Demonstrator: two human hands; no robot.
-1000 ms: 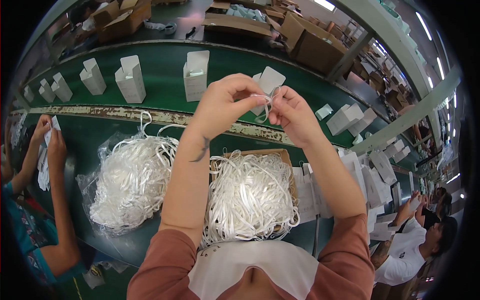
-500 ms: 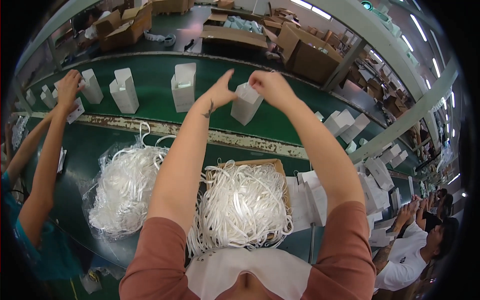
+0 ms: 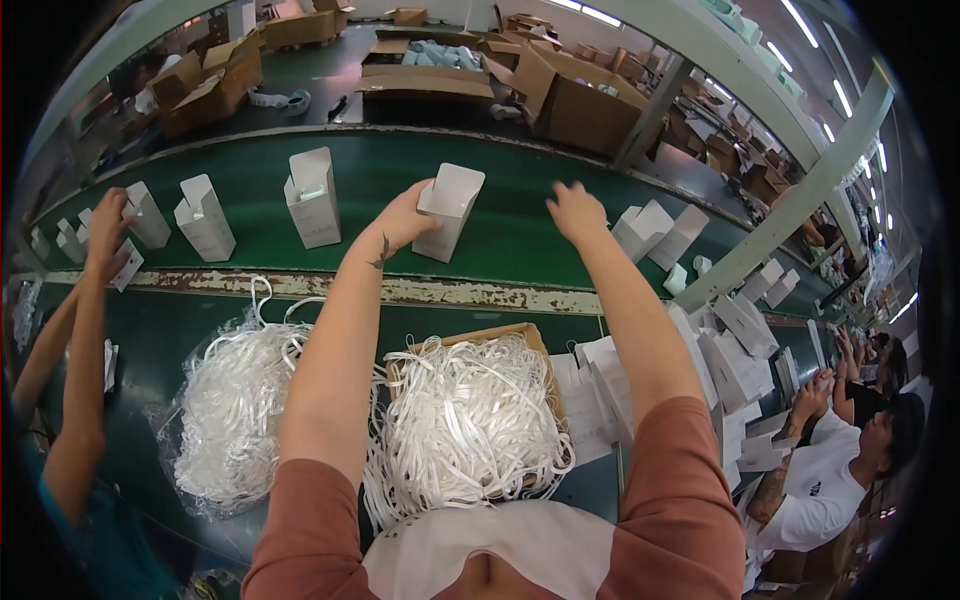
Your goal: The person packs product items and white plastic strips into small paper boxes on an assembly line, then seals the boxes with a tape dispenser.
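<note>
On the green conveyor belt stands an upright white carton [image 3: 455, 207] with its top flap raised. My left hand [image 3: 404, 217] grips it from the left side, its fingers partly hidden behind the carton. To the right, my right hand [image 3: 578, 212] is held over the belt, empty and slightly blurred, with its fingers apart. Nearest to that hand is a tilted white carton [image 3: 643, 230] with an open flap. Below my forearms a cardboard box [image 3: 533, 338] is heaped with white cord loops [image 3: 470, 415].
A plastic bag of white cords [image 3: 235, 410] lies left of the cardboard box. More open cartons [image 3: 314, 200] line the belt leftward, where a co-worker's hand [image 3: 106, 228] works. White cartons [image 3: 735, 365] pile up at right, beside a metal post [image 3: 790, 230] and another person.
My right hand has let go of the carton top and moved right. My left hand has closed on the carton, whose flap now stands up. The view has shifted slightly.
</note>
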